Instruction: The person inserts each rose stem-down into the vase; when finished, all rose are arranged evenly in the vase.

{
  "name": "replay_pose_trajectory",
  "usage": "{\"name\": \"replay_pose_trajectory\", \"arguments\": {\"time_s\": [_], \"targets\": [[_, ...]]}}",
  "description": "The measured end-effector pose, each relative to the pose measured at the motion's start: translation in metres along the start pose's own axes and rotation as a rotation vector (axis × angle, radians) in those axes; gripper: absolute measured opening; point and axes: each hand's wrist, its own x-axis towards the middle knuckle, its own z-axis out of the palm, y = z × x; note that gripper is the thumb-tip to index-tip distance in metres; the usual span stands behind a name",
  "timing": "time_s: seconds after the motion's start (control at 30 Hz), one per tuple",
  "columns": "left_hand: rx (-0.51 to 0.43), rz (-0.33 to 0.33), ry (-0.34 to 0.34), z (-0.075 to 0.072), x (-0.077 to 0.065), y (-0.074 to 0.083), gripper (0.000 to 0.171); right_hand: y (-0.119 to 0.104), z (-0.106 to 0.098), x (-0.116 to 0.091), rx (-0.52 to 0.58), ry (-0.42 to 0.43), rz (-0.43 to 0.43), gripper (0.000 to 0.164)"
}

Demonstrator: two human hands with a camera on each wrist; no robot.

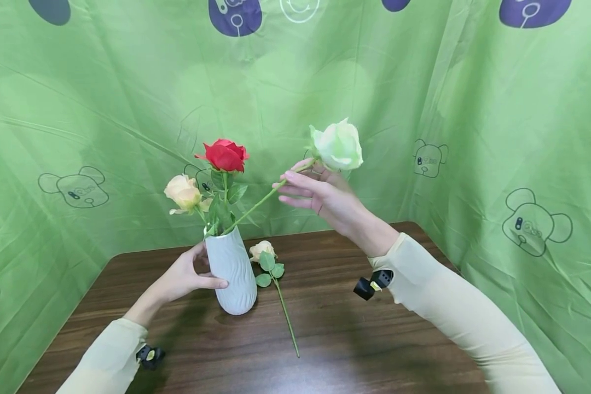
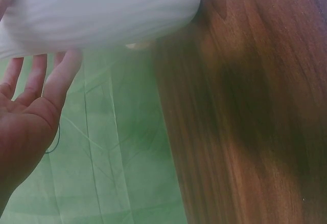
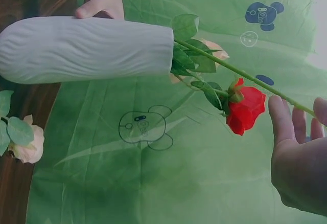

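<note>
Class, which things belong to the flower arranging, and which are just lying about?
In the job:
left hand, gripping the white vase
right hand, pinching the pale green rose by its stem
red rose, peach rose, in the vase

Lying about:
cream rose, on the table, perhaps for later
green curtain, backdrop

- White rippled cylindrical vase (image 1: 237, 284) blocks the dark brown wooden table's (image 1: 340, 345) left-centre.
- Thin green stem (image 1: 261, 202) slants rightward from its mouth, an obstacle.
- Cream, green-leafed rose (image 1: 263, 250) lies just right of it.
- Passable space lies right of that rose.
- Green printed cloth (image 1: 143, 109) walls the back.
</note>
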Motion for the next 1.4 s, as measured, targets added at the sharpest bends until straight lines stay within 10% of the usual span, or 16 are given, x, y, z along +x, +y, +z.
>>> {"name": "replay_pose_trajectory", "arguments": {"time_s": [0.57,1.4], "targets": [[-0.016,-0.002,-0.007,0.000,0.000,-0.001,0.076,0.018,0.049,0.030,0.104,0.023,-0.011,0.013],[-0.088,-0.002,-0.035,0.000,0.000,0.000,0.078,0.060,0.084,0.046,-0.129,-0.061,0.057,0.028]]}}
